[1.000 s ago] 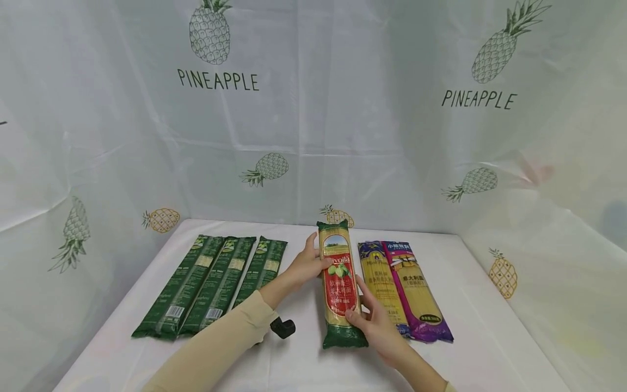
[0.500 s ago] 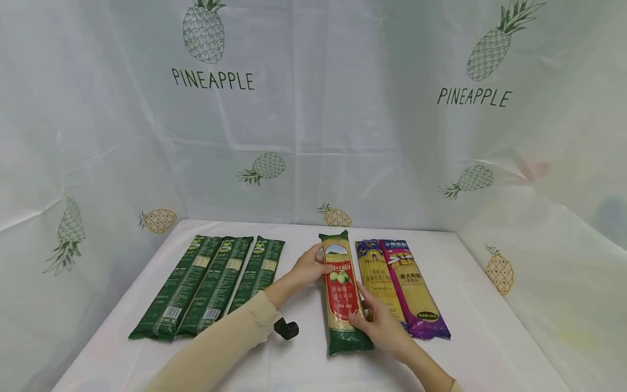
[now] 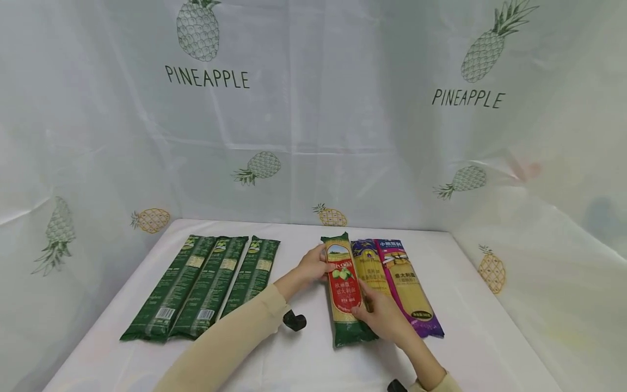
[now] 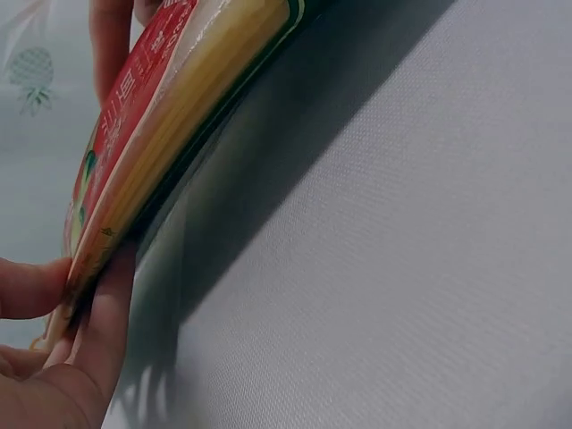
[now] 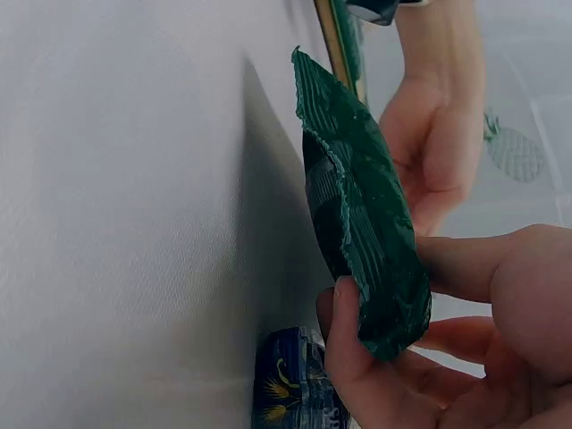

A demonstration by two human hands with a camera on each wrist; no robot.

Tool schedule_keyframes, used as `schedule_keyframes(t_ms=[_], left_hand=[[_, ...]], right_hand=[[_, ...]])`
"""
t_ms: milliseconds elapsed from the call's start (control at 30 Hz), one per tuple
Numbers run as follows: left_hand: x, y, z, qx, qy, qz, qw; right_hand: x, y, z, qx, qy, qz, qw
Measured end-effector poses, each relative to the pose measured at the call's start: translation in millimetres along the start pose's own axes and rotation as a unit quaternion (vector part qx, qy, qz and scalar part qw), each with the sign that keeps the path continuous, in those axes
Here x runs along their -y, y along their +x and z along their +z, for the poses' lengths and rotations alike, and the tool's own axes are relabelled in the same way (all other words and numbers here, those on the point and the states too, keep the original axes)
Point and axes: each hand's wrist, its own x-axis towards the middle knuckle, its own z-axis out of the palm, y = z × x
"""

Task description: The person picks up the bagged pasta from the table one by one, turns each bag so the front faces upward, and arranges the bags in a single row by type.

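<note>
The red-labelled pasta packet [image 3: 344,291], probably slick, stiff and brittle, is best held along both sides. The left hand [image 3: 312,265] pinches its far left edge, the right hand [image 3: 386,317] grips its near right side, above the table [image 3: 303,359].

Held packet [image 3: 345,291]: red oval label with green olives, yellow contents, dark green ends. Green packets [image 3: 210,284], three: dark green, pale yellow panel on each. Blue-topped packet [image 3: 370,265]: yellow below the blue. Purple packet [image 3: 410,284]: yellow centre, magenta-to-purple border. Bench [image 3: 294,365]: white. Backdrop [image 3: 333,109]: pale grey, green and orange pineapple print. Sleeve [image 3: 235,337]: beige.
</note>
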Motion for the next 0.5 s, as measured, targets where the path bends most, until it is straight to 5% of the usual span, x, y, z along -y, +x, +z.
schedule_keyframes(t_ms=[333, 500], left_hand=[[10.6, 6.3, 3.6, -0.007, 0.005, -0.013, 0.9999], [13.6, 9.3, 3.1, -0.022, 0.046, -0.002, 0.9987]], right_hand=[[-0.6, 3.1, 14.4, -0.032, -0.032, 0.011, 0.9989], [0.6, 3.9, 13.5, -0.03, -0.05, 0.027, 0.9979]])
